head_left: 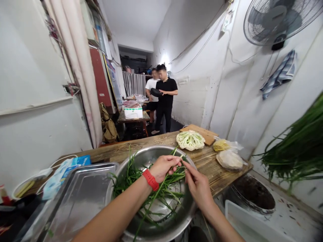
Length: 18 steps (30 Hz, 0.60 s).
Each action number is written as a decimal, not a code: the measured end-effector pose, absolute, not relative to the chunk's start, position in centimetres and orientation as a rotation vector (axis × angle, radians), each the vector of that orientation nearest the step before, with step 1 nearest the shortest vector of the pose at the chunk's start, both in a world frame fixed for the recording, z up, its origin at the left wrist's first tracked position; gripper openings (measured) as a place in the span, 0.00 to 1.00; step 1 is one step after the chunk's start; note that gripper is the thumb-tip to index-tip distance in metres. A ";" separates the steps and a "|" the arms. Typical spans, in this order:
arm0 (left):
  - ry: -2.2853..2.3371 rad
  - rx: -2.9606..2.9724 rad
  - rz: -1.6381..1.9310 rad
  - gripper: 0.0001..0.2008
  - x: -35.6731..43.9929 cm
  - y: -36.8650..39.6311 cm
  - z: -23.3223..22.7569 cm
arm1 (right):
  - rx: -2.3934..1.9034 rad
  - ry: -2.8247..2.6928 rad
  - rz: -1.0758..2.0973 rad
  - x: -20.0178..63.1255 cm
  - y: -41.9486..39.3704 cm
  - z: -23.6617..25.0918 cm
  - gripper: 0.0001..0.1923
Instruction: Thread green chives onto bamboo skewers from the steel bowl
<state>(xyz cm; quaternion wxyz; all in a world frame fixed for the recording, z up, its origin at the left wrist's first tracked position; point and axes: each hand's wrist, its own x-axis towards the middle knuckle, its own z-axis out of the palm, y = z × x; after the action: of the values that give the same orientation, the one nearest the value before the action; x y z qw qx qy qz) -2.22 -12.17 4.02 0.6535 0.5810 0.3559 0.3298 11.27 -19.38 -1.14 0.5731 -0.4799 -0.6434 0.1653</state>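
Observation:
A wide steel basin [188, 211] stands on the wooden table with long green chives [128, 183] lying loose in it. Above its right side, my left hand [165, 167], with a red watch strap at the wrist, is closed around several chive stalks, their pale ends by the fingertips. Close against it, my right hand [199, 186] pinches at those stalk ends between thumb and forefinger. Its other fingers are curled and partly hidden.
Half a cauliflower [190, 140] sits by a cutting board [199, 132]. Bagged food [229, 159] lies at the table's right end. A metal tray [80, 191] is left of the basin. A large chive bunch [297, 148] is at right, near a bucket [252, 195]. Two people [165, 97] stand behind.

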 end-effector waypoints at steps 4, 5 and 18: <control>0.776 1.219 0.732 0.18 -2.4 -11.9 3.9 | -1.139 -1.478 0.417 11.6 -19.4 -1.7 0.19; 0.770 1.209 0.726 0.18 -2.4 -11.9 3.8 | -1.122 -1.483 0.428 11.6 -19.5 -1.9 0.18; 0.726 1.167 0.603 0.14 -3.1 -12.4 3.7 | -1.075 -1.491 0.478 11.2 -19.5 -2.6 0.18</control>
<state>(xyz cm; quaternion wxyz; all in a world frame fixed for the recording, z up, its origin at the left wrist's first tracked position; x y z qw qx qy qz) -3.08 -12.44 3.75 0.7314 0.5303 0.3297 0.2741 11.17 -19.49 -2.56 0.5820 -0.4604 -0.6383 0.2047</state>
